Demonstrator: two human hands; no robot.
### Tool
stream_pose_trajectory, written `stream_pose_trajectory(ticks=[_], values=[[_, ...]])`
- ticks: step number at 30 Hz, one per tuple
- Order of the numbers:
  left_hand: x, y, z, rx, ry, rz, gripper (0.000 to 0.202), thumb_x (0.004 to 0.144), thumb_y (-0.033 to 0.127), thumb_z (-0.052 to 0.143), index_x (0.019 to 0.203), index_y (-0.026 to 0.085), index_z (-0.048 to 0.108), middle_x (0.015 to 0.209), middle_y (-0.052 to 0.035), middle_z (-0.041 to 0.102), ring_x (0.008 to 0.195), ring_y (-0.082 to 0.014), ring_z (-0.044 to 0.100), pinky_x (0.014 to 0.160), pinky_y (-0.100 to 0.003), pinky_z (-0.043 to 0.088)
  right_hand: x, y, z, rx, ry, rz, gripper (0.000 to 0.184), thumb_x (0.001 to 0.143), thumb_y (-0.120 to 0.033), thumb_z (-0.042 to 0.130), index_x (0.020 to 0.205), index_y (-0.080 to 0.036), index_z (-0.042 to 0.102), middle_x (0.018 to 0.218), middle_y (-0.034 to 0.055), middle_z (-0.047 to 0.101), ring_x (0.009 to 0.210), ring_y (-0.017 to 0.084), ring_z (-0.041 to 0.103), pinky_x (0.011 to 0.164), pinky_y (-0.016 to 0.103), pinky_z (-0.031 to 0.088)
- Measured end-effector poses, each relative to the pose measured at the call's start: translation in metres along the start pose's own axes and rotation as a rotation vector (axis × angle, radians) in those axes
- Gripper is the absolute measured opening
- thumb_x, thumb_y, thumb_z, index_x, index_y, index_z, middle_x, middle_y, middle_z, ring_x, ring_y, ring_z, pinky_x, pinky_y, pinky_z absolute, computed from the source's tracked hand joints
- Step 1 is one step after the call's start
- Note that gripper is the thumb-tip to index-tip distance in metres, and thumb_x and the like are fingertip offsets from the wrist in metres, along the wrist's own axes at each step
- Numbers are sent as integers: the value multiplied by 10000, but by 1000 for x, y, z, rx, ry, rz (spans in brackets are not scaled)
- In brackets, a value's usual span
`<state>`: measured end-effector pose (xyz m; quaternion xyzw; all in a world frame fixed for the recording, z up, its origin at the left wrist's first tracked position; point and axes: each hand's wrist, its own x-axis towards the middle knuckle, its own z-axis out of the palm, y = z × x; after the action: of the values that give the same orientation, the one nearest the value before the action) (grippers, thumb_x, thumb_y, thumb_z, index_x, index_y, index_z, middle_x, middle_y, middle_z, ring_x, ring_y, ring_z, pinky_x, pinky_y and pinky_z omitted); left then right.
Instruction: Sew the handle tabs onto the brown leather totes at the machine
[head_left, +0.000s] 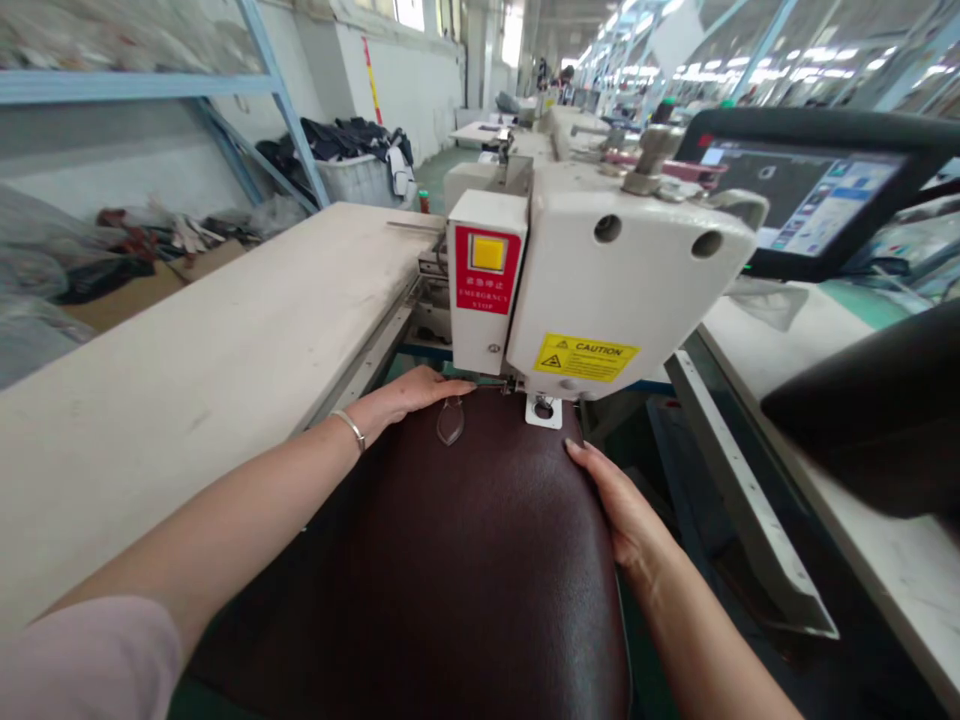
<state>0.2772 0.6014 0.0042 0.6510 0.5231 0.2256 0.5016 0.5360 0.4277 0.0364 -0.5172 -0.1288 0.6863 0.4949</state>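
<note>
A large dark brown leather-like piece (480, 540) lies under the head of a white sewing machine (630, 260). My left hand (420, 392) is closed on its far left edge, with the thumb stretched toward the needle area and the other fingers hidden. My right hand (616, 500) grips the right edge, thumb on top and fingers out of sight beneath. A small leaf-shaped loop (451, 422) rests on the leather just below my left hand. Between my hands, a white clamp plate (544, 412) with a round hole sits over the far edge.
A white tabletop (225, 330) stretches along the left, beside a metal rail. An emergency stop button (487, 254) faces me on the machine. On the right stand a monitor (817, 190), a dark blurred object (877, 410) and a metal bar (750, 490).
</note>
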Motion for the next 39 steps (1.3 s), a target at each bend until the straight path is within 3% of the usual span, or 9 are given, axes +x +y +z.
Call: stream_pose_trajectory(ticks=[5,17,33,39], values=[[5,-3,-4,-27,-12,4,480,634,566,787,909,174,762,737,-69,722,815,-257,668,717,-341,484,-2,-4,5,-18,49,-6,457,707,-292,812,1126,-206,651,993,80,725,829,247,708,710,313,606],[-2,11,-6,-20,25,3,451,599,557,811,819,167,757,649,-60,681,753,-255,647,653,-331,440,-4,-4,7,-55,82,-65,463,712,-316,837,1130,-229,660,1011,70,730,887,278,707,729,351,616],[2,4,-7,-9,25,16,461,654,566,780,818,139,723,649,-54,652,799,-245,613,690,-327,426,-4,-8,11,-75,94,-63,491,685,-321,838,1131,-214,660,1017,84,726,885,290,707,707,357,616],[2,5,-6,-4,10,47,420,668,541,772,805,148,713,633,-43,647,836,-252,603,696,-325,415,-2,-7,10,-76,135,-63,470,679,-324,838,1106,-230,666,933,72,732,822,284,708,644,348,613]])
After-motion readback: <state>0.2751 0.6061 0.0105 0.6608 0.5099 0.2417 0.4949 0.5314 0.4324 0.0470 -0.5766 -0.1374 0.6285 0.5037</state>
